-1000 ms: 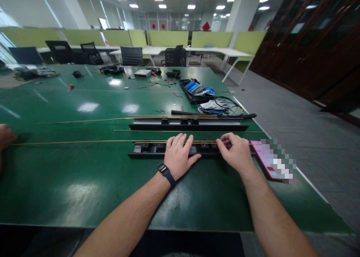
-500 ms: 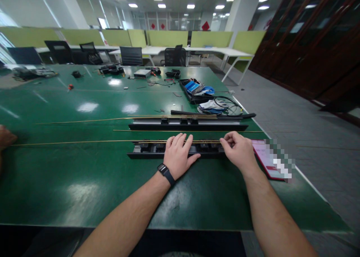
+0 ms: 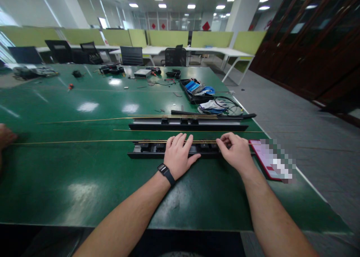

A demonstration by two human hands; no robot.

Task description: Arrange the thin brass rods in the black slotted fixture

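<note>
My left hand (image 3: 180,156), with a dark watch on its wrist, lies flat with fingers spread across a black-and-grey channel rail (image 3: 136,148) and the thin golden rods over it. Near the rail's right end, my right hand (image 3: 234,150) is closed in a pinch on a thin golden rod (image 3: 84,141). That rod runs left along the table, toward another person's hand (image 3: 7,137) at the left edge. Small dark blocks sit inside the rail; my left hand hides its middle.
Behind lies a second channel rail (image 3: 152,127) with several golden rods along it. One more rod (image 3: 120,130) lies between the rails. A red-edged phone (image 3: 263,159) is right of my right hand. Farther back are a black tray (image 3: 191,96), gloves (image 3: 212,106) and cables.
My right hand has shifted slightly left along the rail, and more of the phone's left edge shows. My left hand stays in place.
</note>
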